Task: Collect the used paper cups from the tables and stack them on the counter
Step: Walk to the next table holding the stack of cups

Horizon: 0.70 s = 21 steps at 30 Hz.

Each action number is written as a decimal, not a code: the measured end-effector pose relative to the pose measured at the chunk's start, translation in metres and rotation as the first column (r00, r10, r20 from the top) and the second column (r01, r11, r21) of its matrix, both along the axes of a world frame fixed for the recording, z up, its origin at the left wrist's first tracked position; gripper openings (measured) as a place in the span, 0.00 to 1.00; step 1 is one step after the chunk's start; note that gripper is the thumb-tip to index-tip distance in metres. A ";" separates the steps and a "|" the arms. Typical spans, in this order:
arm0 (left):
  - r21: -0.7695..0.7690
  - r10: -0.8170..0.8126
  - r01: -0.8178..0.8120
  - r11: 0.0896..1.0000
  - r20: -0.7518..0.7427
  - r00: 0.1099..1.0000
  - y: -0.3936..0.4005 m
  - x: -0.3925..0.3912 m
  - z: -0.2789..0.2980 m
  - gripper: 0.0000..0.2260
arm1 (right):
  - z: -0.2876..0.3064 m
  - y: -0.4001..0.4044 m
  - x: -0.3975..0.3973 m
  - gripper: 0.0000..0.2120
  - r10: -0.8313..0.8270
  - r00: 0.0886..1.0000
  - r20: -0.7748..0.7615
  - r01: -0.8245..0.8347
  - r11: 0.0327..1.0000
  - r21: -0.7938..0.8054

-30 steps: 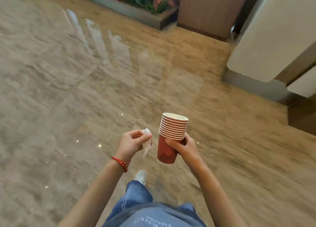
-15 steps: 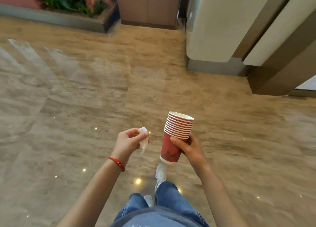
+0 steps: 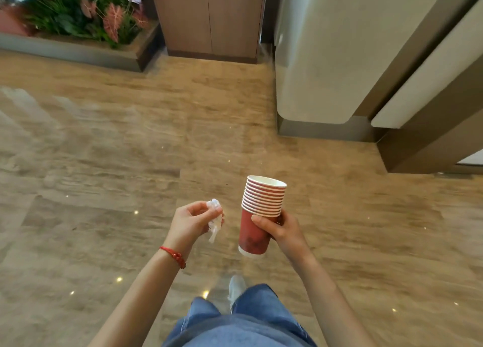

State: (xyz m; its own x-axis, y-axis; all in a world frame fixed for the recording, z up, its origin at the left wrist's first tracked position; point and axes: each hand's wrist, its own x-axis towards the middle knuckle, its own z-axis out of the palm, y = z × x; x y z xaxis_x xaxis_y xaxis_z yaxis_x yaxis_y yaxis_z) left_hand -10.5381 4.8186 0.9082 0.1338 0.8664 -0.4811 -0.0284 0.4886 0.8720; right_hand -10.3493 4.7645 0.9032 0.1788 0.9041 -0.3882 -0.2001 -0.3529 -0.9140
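Right hand (image 3: 283, 231) wrapped round the nested stack of red paper cups (image 3: 258, 213), held at 5 o'clock of centre, over the floor (image 3: 104, 163). Left hand (image 3: 189, 223) pinches a crumpled white wad (image 3: 214, 219) at 6. Carrying leg, I'd say: keep stack upright, grip low cup firmly, no counter surely visible yet

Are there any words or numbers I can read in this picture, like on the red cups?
None can be read.
Stack of red paper cups in the right hand: a dark print on the bottom cup, too blurred to read.
White crumpled wad in the left hand: no writing shows.
Wooden cabinet: no label shows.
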 end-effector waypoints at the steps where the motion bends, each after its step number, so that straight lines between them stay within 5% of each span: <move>1: 0.000 0.010 -0.010 1.000 0.001 1.000 0.019 0.004 0.003 0.03 | 0.002 0.021 0.004 0.14 0.014 1.000 0.002 -0.014 1.000 0.005; 21: 0.088 0.004 -0.004 0.996 0.000 1.000 0.486 0.037 0.023 0.05 | 0.025 0.477 0.051 0.17 0.002 0.999 0.043 -0.004 0.999 0.047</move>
